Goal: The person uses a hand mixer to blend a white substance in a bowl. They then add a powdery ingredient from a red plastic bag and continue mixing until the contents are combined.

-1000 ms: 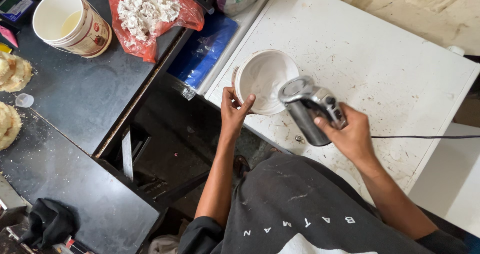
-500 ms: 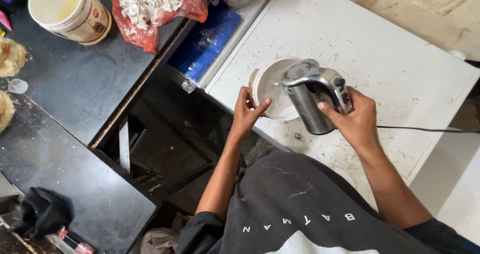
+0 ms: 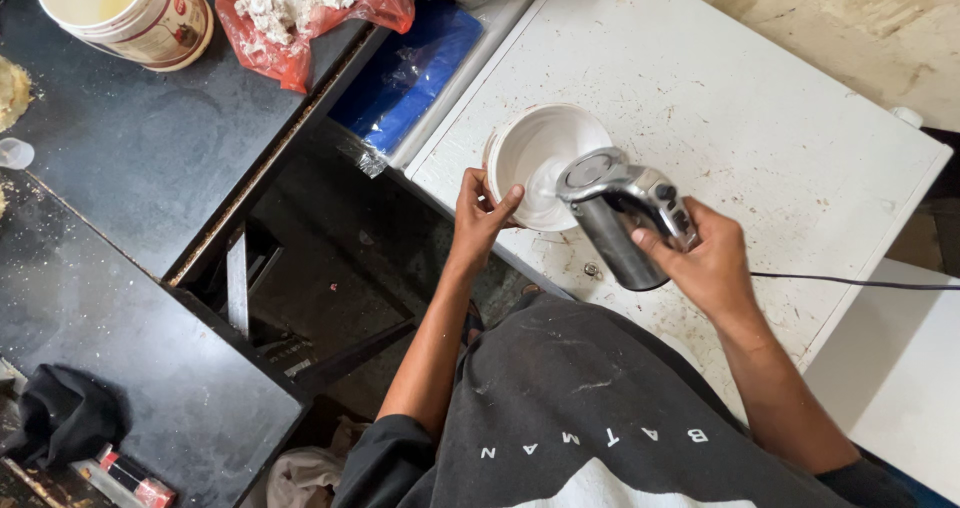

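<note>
From the head camera, looking down: the right hand is wrapped tight around the black handle of one steel electric kettle, tilted with its lid end over one white bowl. The bowl sits near the edge of a scuffed white tabletop; something white lies in its bottom. The left hand clasps the bowl's near rim, thumb up against its side and fingers curled along the wall. One thin black cord runs from beside the right wrist off toward the right edge.

Packages, by place: at the top left, on a dark counter, stands one round white tub with a red-and-cream printed label band, open, holding a pale yellow liquid. Just beside it to the right lies one red plastic bag, open, heaped with white lumps. Between the counter and the white tabletop lies one blue plastic sheet or pouch, glossy and creased. At the bottom left, one small red-and-black packet lies beside one bundled black cloth. One small clear cap rests at the left edge.
</note>
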